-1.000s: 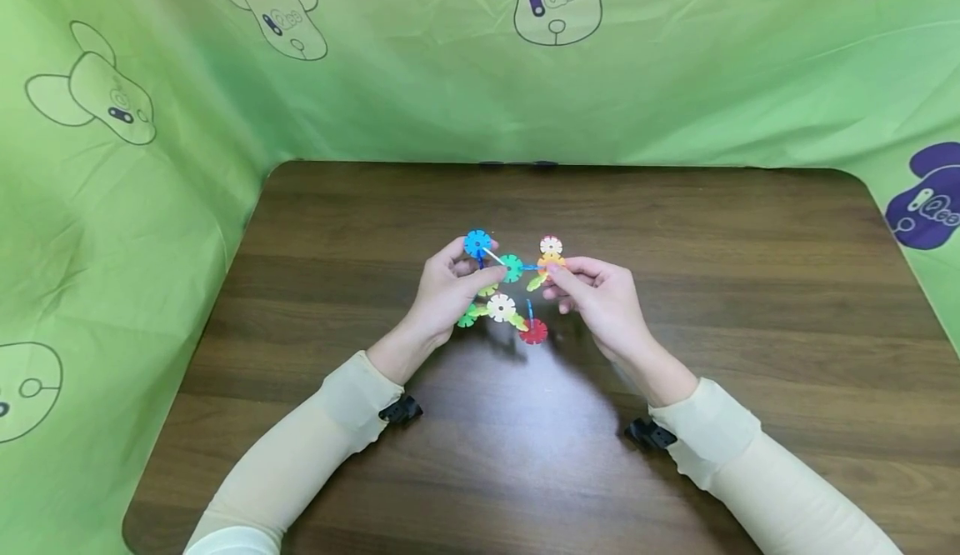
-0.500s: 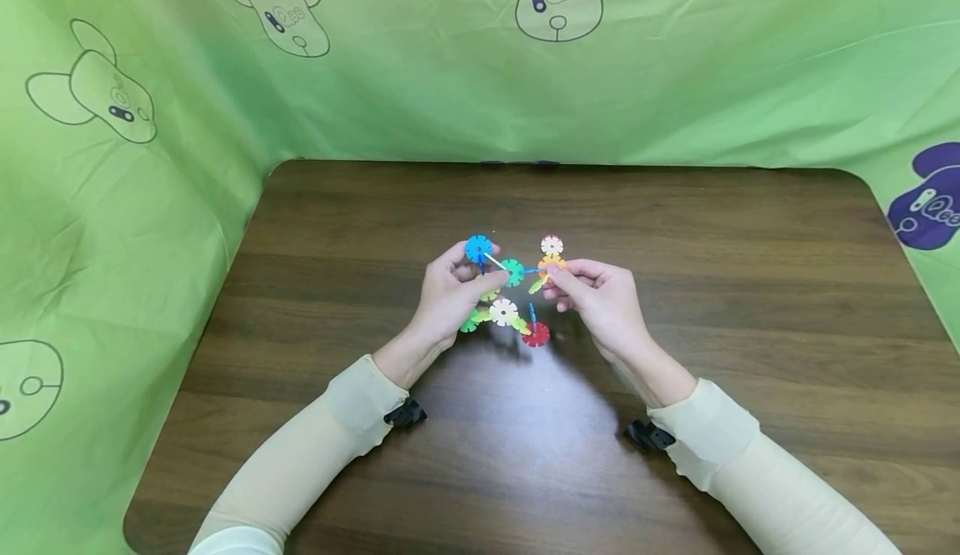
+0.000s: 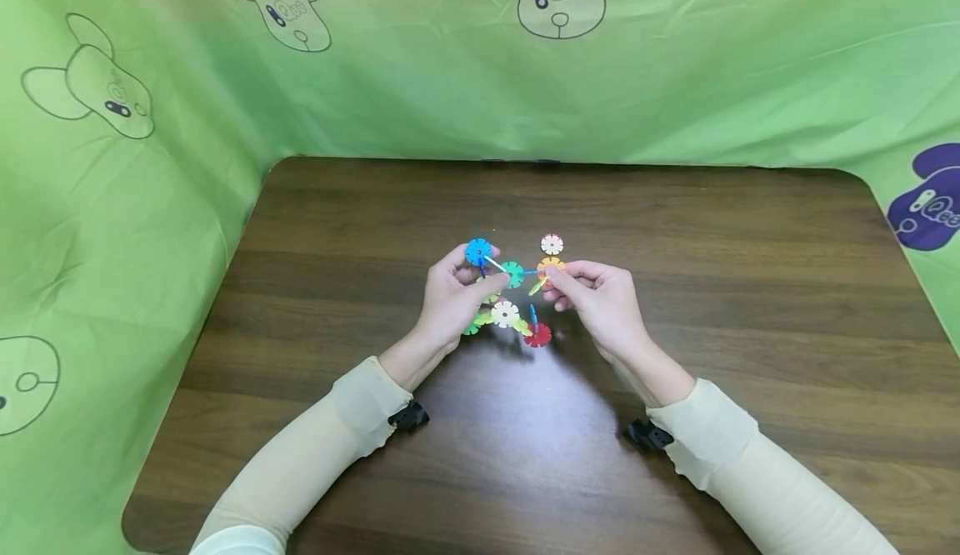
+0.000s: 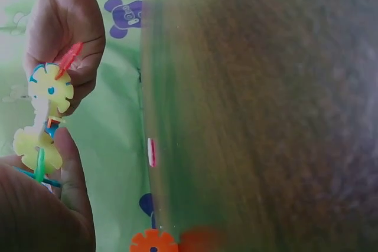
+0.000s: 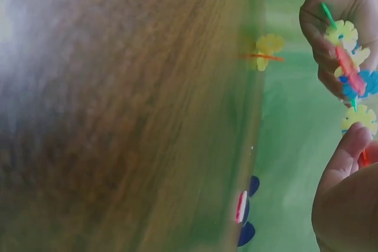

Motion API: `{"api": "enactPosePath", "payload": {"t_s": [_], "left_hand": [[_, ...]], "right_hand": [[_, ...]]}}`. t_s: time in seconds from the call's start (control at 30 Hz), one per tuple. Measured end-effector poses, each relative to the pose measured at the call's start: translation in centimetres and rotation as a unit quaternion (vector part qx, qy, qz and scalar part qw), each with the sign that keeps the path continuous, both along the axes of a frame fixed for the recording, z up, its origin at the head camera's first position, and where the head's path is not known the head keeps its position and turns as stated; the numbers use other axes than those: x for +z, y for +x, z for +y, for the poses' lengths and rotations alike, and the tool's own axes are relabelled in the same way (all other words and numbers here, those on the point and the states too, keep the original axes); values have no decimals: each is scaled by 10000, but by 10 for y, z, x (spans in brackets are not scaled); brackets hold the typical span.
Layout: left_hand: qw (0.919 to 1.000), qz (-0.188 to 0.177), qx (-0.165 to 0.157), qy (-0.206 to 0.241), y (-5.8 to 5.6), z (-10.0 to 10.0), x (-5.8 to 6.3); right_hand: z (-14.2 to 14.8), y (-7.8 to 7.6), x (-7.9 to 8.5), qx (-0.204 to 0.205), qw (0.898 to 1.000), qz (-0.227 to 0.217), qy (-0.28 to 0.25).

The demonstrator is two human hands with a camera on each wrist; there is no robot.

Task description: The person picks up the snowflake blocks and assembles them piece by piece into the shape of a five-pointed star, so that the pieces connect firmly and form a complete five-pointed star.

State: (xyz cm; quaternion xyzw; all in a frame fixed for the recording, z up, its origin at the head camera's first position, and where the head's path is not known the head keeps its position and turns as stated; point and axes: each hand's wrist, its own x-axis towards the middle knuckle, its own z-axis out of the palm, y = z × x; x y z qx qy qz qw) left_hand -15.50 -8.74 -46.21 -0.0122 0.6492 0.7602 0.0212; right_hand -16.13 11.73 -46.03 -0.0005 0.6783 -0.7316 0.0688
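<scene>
Small notched interlocking discs in several colours are joined into an openwork shape over the wooden table [image 3: 337, 247]. My left hand [image 3: 450, 301] grips its left side, thumb by a teal disc [image 3: 513, 274], with a blue disc [image 3: 478, 252] at the fingertips. My right hand [image 3: 600, 297] pinches an orange disc [image 3: 551, 268] between thumb and fingers; a blue edge-on disc links it to the teal one. Below the left hand come a white disc [image 3: 506, 314] and a red disc [image 3: 537, 335]. In the left wrist view a yellow disc [image 4: 36, 149] shows at the left thumb.
A white and pink disc [image 3: 552, 244] appears just beyond the orange one. Green printed cloth [image 3: 420, 88] hangs behind the table's far edge and along the left side. A black wrist camera [image 3: 408, 416] sits at the left cuff, another camera [image 3: 648, 435] at the right.
The left hand has shifted slightly right and toward the body, with the joined discs moving along. My right hand has stayed nearly still, keeping its pinch.
</scene>
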Motion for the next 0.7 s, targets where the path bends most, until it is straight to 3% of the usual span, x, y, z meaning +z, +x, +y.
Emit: {"api": "enactPosePath", "payload": {"t_s": [0.2, 0.47, 0.7], "left_hand": [[9998, 54, -182, 33, 0, -4, 2], [9995, -137, -278, 6, 2, -7, 4], [9908, -890, -1008, -179, 0, -24, 9]], "right_hand": [[2, -3, 0, 321, 9993, -56, -180], [1, -8, 5, 506, 9985, -181, 85], [6, -18, 11, 1026, 9931, -381, 412]]}}
